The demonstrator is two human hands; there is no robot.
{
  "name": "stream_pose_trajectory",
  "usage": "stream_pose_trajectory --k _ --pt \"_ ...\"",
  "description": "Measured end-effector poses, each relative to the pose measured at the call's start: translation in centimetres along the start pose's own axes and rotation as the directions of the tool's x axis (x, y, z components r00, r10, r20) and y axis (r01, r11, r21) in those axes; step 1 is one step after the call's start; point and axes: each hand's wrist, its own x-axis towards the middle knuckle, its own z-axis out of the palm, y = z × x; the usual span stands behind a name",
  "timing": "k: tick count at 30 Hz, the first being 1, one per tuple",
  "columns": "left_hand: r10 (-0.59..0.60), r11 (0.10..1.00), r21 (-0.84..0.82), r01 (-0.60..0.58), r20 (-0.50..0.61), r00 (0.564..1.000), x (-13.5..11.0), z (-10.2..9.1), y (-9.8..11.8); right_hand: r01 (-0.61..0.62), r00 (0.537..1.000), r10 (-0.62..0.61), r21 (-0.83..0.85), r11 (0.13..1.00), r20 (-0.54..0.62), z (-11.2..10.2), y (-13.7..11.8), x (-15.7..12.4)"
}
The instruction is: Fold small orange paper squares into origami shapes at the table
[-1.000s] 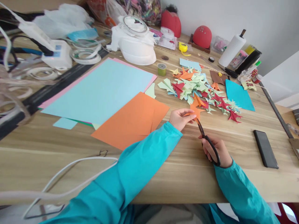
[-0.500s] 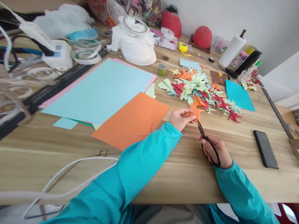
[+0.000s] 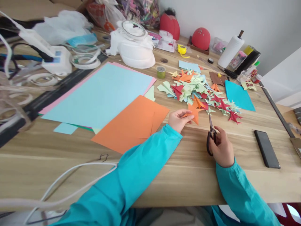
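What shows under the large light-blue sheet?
Pink paper, green paper and a small light-blue piece peek out beneath the large sheet; anything farther in is covered.

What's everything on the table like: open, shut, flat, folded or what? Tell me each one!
Scissors, look shut, in the right hand
Orange star, held in the left hand
Paper shapes, folded and heaped
Blue sheet, flat
Orange paper, flat
Phone, dark, lying flat
Tape measure, partly pulled out
Socket, black plug in it

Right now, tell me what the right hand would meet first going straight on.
Probably the pale green paper piece at the near edge of the pile, just past the scissors in the right hand; depth is unclear, so they might pass above it.
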Motion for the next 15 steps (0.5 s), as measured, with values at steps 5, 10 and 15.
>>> stream_pose_trajectory --k 5,10,15 --pt "-0.014 0.997 -0.074 0.018 0.052 0.999 0.2 -0.3 -0.3 0.159 0.963 -0.248 -0.516 0.841 -0.107 0.3 1.8 1.1" --pt "-0.056 0.992 -0.104 0.067 0.106 0.993 0.1 -0.4 -0.3 0.136 0.936 -0.321 -0.692 0.709 -0.145 0.6 3.1 1.8" --pt "-0.1 0.984 -0.13 0.123 0.171 0.98 -0.3 -0.3 0.1 0.066 0.948 -0.272 -0.736 0.674 -0.164 0.5 3.3 1.9"
